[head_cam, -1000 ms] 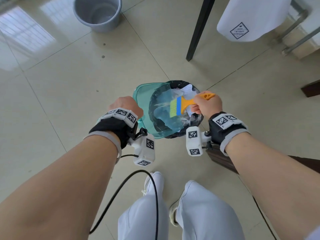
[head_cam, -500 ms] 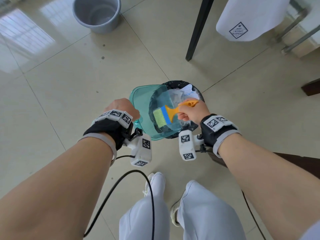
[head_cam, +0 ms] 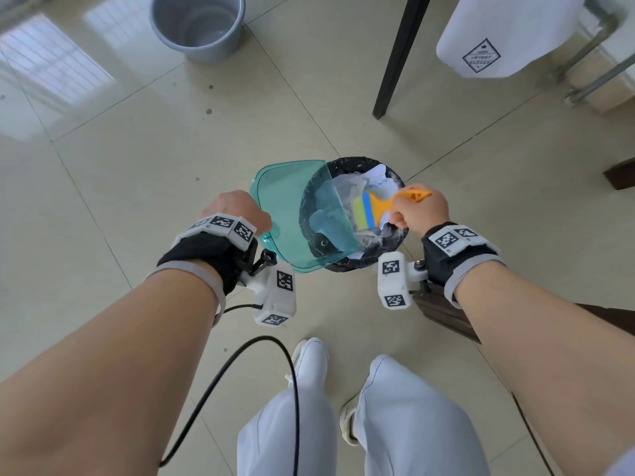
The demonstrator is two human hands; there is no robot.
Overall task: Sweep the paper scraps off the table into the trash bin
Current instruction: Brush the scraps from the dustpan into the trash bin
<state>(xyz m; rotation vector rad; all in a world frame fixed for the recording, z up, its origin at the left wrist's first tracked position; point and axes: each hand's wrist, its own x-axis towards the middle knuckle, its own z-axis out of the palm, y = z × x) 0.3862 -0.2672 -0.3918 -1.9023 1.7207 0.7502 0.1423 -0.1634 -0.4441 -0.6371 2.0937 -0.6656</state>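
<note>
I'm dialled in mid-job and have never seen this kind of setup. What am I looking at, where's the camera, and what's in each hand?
There is no robot: these are a person's two bare arms, seen from a camera worn on the head, looking down. The wristbands with black-and-white tags carry small white boxes. The left hand holds a teal see-through dustpan, tipped over a small trash bin with a black liner on the tiled floor. The right hand grips a small brush with an orange handle, its bristles over the bin. Paper scraps lie inside. A grey bucket stands farther off.
</note>
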